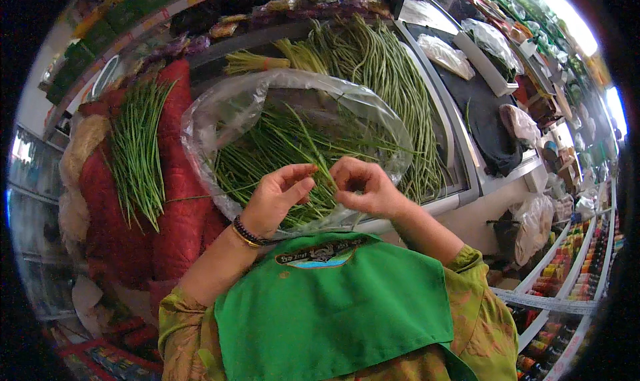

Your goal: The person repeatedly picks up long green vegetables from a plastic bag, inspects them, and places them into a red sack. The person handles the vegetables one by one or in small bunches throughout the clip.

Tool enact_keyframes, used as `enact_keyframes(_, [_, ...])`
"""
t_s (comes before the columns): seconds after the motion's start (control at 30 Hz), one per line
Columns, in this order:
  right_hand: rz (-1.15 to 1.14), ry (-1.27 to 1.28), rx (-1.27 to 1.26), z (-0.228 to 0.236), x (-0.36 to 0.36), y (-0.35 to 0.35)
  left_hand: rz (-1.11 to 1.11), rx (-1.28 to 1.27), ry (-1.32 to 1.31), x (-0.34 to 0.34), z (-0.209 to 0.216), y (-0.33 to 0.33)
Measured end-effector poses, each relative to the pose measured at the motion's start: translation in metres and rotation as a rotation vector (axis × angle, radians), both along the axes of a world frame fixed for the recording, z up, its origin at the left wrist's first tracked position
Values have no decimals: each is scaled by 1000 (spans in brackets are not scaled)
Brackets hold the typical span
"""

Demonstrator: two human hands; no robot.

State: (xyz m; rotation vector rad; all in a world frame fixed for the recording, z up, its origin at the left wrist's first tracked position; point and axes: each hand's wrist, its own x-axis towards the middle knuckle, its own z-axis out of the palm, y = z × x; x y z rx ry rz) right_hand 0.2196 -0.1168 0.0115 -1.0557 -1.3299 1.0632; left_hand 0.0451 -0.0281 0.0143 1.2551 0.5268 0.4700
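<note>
Over a large clear plastic bag [193, 131] full of long thin green stalks [267, 138], my two hands are close together. My right hand [363, 184] is closed, its fingers pinching a few of the stalks that point up and away. My left hand [283, 191] is beside it with fingers curled and thumb near the index finger. A small brownish bit shows at those fingertips, too small to name. To the left, a loose bundle of similar green stalks [141, 148] lies on a red quilted cloth [180, 228].
Long beans [380, 68] are heaped behind and right of the bag, with tied yellowish-green bunches [257, 62] at the back. A metal-framed counter edge [460, 141] runs on the right, then a black surface with plastic bags [447, 56]. Shelves of bottles [567, 274] stand at lower right.
</note>
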Motion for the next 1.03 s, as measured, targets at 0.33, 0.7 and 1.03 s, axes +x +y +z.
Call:
enact_keyframes(0.33, [-232,-556,201,-2,-25,-5,155,-53,21,7,-2,-7])
enact_keyframes(0.7, [-12,-752,64,-16,-9,-9,349,-397,-101,-3,-24,7])
enact_keyframes(1.03, [73,-759,2,-26,8,-4,429,-468,-205,-14,-39,21])
